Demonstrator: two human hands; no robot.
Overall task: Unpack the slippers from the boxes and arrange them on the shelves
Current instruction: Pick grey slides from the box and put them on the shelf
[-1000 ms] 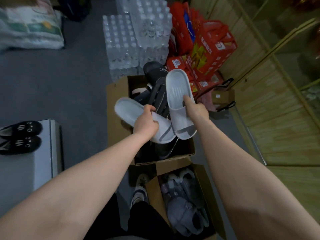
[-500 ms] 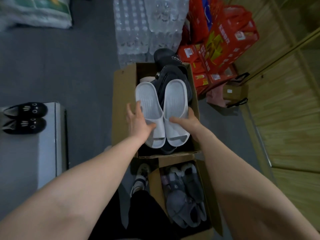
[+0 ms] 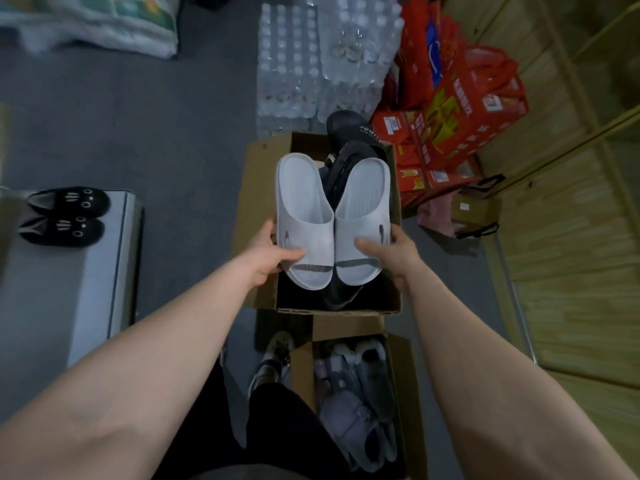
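Head view: the fingers (image 3: 294, 253) of our left hand (image 3: 268, 252) are curled round the outer edge of one white slipper (image 3: 301, 202), thumb pressed on its strap. The fingers (image 3: 367, 244) of our right hand (image 3: 394, 251) grasp the second white slipper (image 3: 363, 202) the same way, thumb on top. We hold the pair sole-down with the toe ends towards us. They touch at the straps and spread apart at the heels.

Both slippers sit directly above the open cardboard box (image 3: 256, 188), raised over its contents. Inside that box lie black slippers (image 3: 349, 161), one poking out over the far rim.

On our side of the box, touching it, stands a second carton (image 3: 405, 375) packed with grey fluffy slippers (image 3: 353, 420). Well to the left of the box, a pair of black cat-face slippers (image 3: 65, 216) rests side by side on a white shelf (image 3: 86, 282). Just beyond the box are wrapped packs of water bottles (image 3: 311, 64). Red cartons (image 3: 460, 98) are stacked beyond it to the right, and a small brown bag (image 3: 476, 211) stands on the floor to its right. Further right runs a wooden wall (image 3: 571, 202).
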